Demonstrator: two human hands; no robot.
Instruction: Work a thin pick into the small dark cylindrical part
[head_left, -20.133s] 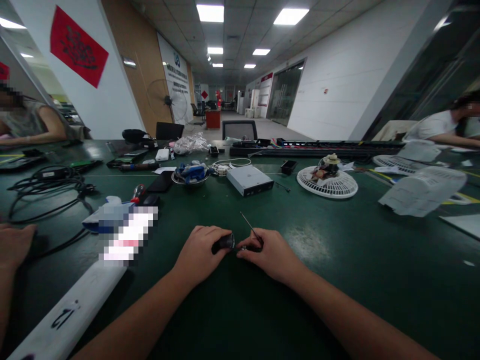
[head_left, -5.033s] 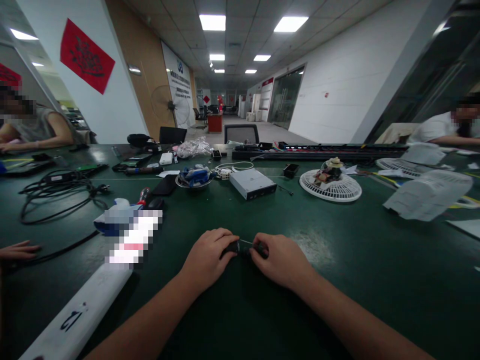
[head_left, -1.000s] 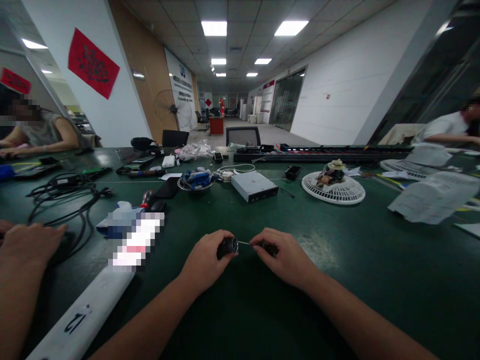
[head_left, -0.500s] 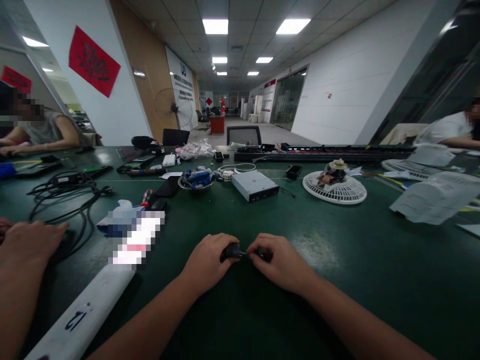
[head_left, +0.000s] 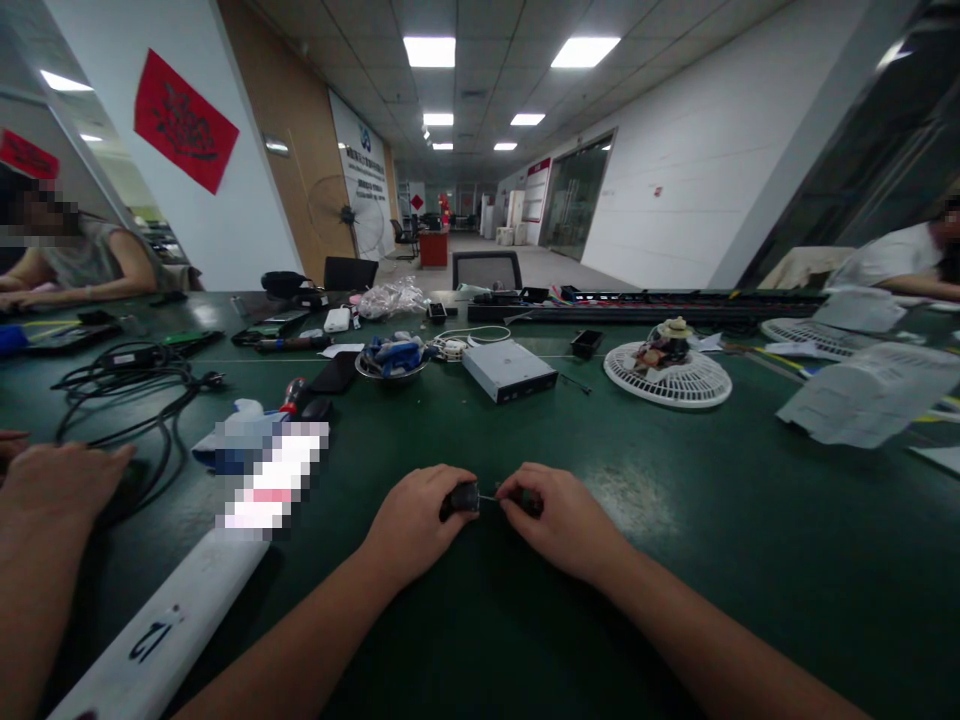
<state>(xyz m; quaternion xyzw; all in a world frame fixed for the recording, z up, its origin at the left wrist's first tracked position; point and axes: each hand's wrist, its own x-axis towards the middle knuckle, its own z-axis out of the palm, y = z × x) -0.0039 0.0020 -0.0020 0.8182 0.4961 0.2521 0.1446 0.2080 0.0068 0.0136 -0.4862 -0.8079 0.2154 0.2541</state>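
In the head view, a dark cylinder (head_left: 463,497) is being gripped by the left hand (head_left: 420,515), the fingers being closed over its top and the thumb being set beneath. Its right end is being left uncovered, and it is being held low over the green table (head_left: 480,430), in front of the person; whether the tabletop is being touched cannot be told. A thin metal rod (head_left: 487,498) is being pinched between the thumb and fingertips of the right hand (head_left: 559,515) and is being pointed at the cylinder's uncovered end; whether the inside is being entered cannot be told. Something dark is being half hidden inside the right palm, its shape being blurred. The narrow gap between the two hands is being bridged by the rod. Beyond them, a grey drive box (head_left: 510,368) is being supported flat on the table, a metal bowl (head_left: 391,378) of blue items being placed just to its left and a round white grille (head_left: 667,392) to its right. At the left edge, a black cable (head_left: 169,440) is being partly covered by a co-worker's hand (head_left: 67,485).
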